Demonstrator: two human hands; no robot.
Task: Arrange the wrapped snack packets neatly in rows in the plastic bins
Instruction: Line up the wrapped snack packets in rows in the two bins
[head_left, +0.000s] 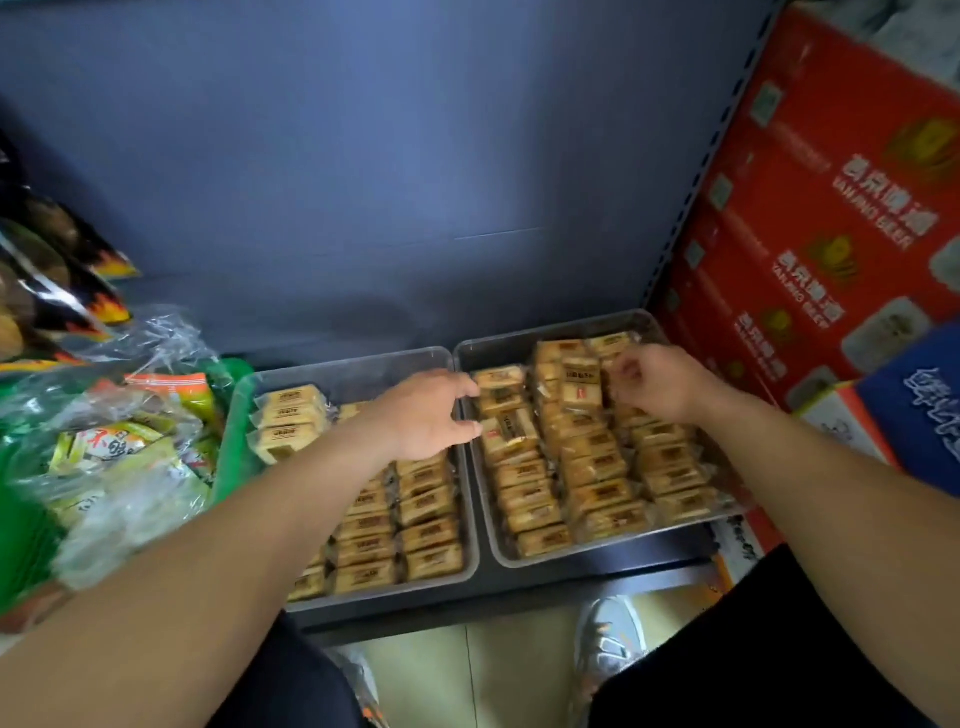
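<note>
Two clear plastic bins stand side by side on a shelf. The left bin (363, 364) holds rows of yellow wrapped snack packets (426, 519) at its front, plus a short stack (291, 415) at its rear left. The right bin (519, 340) is nearly full of packets (597, 467) in rows, with looser ones at the back. My left hand (431, 415) reaches across the two rims, and its fingertips touch packets (501, 402) at the right bin's rear left. My right hand (654, 382) hovers over the right bin's rear, its curled fingers pinching a packet (582, 392) there.
A green basket (234, 441) with bagged snacks (104, 452) crowds the left. Dark snack bags (52, 270) hang above it. Red beer cartons (831, 234) wall off the right. A blue back panel (363, 182) rises behind the bins. Below the shelf edge (519, 587) are floor and my shoe (613, 639).
</note>
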